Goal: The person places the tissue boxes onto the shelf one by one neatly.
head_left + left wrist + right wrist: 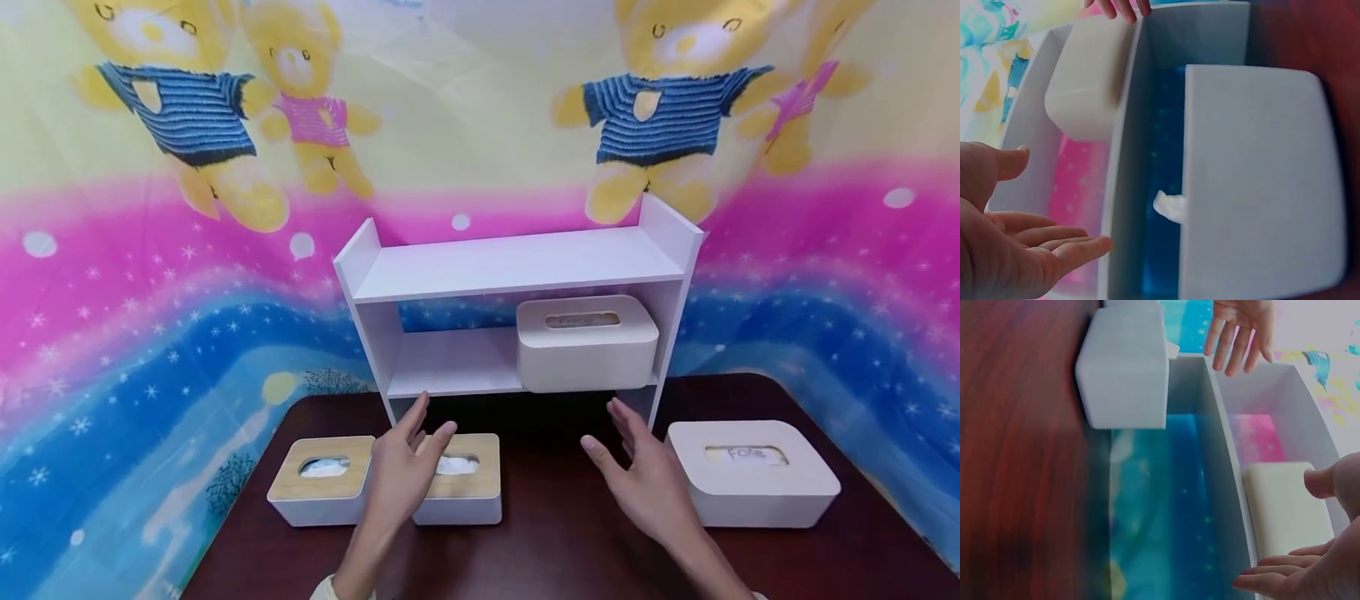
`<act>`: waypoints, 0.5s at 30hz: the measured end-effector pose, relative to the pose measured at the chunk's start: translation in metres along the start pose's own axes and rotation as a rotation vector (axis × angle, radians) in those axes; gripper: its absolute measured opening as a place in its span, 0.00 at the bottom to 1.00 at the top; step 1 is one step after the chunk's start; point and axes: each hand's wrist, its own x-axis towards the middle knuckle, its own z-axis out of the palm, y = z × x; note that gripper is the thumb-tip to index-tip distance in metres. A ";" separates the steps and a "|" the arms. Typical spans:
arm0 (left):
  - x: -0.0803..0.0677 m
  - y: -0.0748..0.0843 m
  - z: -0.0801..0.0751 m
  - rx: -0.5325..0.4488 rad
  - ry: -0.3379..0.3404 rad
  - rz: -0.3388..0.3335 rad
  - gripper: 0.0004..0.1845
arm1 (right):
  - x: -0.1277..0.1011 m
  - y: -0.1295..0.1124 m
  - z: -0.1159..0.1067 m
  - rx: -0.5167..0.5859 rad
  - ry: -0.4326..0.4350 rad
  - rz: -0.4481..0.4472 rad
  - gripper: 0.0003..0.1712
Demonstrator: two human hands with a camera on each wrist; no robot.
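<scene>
My left hand (401, 479) is in the air in front of the wood-lidded tissue box (468, 500), partly covering it, its fingers extended and holding nothing. Level with it, my right hand (648, 487) is raised left of a white tissue box (757, 504) on the table, thumb and fingers apart and nothing in its grasp. Another white tissue box (588, 362) sits at the right end of the middle shelf of a white rack (517, 267). In the right wrist view, the right hand (1313, 569) appears close to that shelf box (1285, 506).
A second wood-lidded tissue box (322, 483) stands at the left of the dark brown table (540, 550). Behind the rack hangs a curtain (480, 167) printed with teddy bears. White tissue (1170, 207) pokes out of one box in the left wrist view.
</scene>
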 end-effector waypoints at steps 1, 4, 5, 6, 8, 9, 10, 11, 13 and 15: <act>-0.002 -0.003 -0.002 0.015 0.002 -0.005 0.41 | -0.001 0.000 0.003 -0.007 -0.010 -0.001 0.48; -0.008 -0.013 -0.005 0.075 0.010 -0.016 0.41 | -0.003 0.000 0.012 -0.025 -0.031 -0.010 0.47; -0.009 -0.016 -0.006 0.099 0.015 -0.021 0.41 | -0.005 0.000 0.015 -0.029 -0.039 -0.014 0.47; -0.011 -0.020 -0.007 0.119 0.021 -0.023 0.40 | -0.005 0.000 0.018 -0.031 -0.046 -0.018 0.47; -0.015 -0.026 -0.009 0.155 0.028 -0.026 0.41 | -0.007 -0.001 0.025 -0.027 -0.064 -0.023 0.46; -0.016 -0.029 -0.010 0.172 0.029 -0.030 0.41 | -0.007 -0.001 0.028 -0.020 -0.076 -0.021 0.47; -0.018 -0.031 -0.011 0.184 0.028 -0.035 0.41 | -0.007 -0.001 0.031 -0.011 -0.092 -0.018 0.47; -0.019 -0.034 -0.012 0.186 0.025 -0.037 0.42 | -0.007 -0.001 0.034 -0.005 -0.109 -0.013 0.47; -0.022 -0.039 -0.015 0.194 0.015 -0.039 0.42 | -0.006 -0.001 0.042 0.011 -0.145 0.003 0.47; -0.024 -0.043 -0.016 0.201 0.002 -0.041 0.43 | -0.006 -0.001 0.050 0.030 -0.183 0.017 0.46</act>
